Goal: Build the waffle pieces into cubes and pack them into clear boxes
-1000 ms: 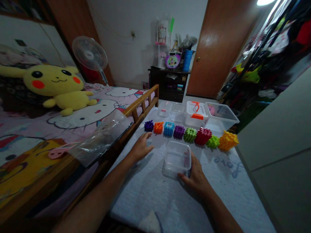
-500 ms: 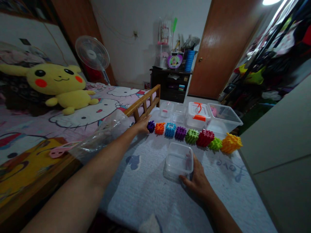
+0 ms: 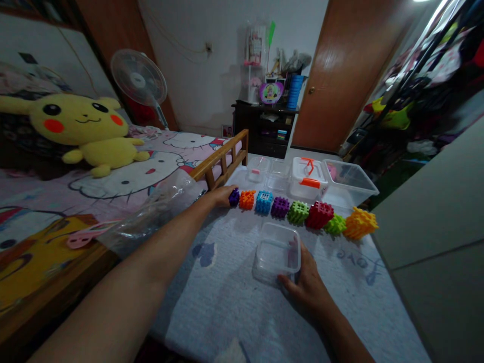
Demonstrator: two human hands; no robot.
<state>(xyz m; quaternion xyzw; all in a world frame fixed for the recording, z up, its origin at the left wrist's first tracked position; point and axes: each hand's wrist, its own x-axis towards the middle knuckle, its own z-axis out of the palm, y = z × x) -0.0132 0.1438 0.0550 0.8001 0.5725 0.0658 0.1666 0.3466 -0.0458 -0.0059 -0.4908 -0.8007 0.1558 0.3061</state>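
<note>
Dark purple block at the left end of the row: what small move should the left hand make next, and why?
Probably close the left hand on the dark purple block and lift it. The hand touches the block at the row's end, but whether it grips it is unclear. The right hand holds the clear container, which looks empty, close by.

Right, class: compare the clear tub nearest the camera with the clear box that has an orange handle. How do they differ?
The tub is open; the box is lidded. The right hand holds the tub; nothing touches the box. The tub sits before the row of blocks, the box behind it. Both are clear plastic.
</note>
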